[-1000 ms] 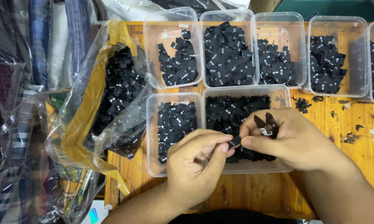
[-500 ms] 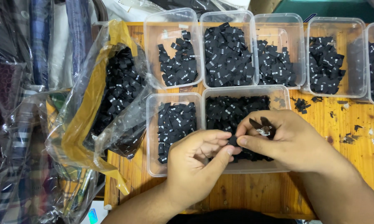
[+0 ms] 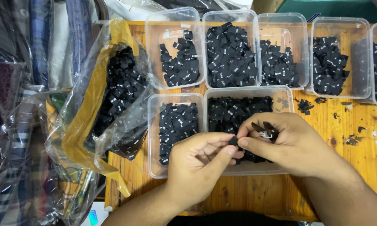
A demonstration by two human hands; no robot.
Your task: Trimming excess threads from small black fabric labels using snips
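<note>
At the lower centre of the frame, over a clear plastic tub [image 3: 280,169] of black fabric labels, the left hand [image 3: 197,169] and right hand [image 3: 289,144] meet, both pinching one small black label [image 3: 233,141] between thumb and fingertips. The right hand also clasps a few more labels [image 3: 264,129] in its curled fingers. An open plastic bag [image 3: 113,96] of labels lies at the left, on the wooden table [image 3: 356,138].

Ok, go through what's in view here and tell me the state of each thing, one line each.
Left hand: pinching a small black label with the right.
Right hand: pinching the label, more labels tucked in its fingers.
Tubs: open, no lids, part filled with black labels.
Bag: open, full of labels.
Table: strewn with black scraps.
</note>
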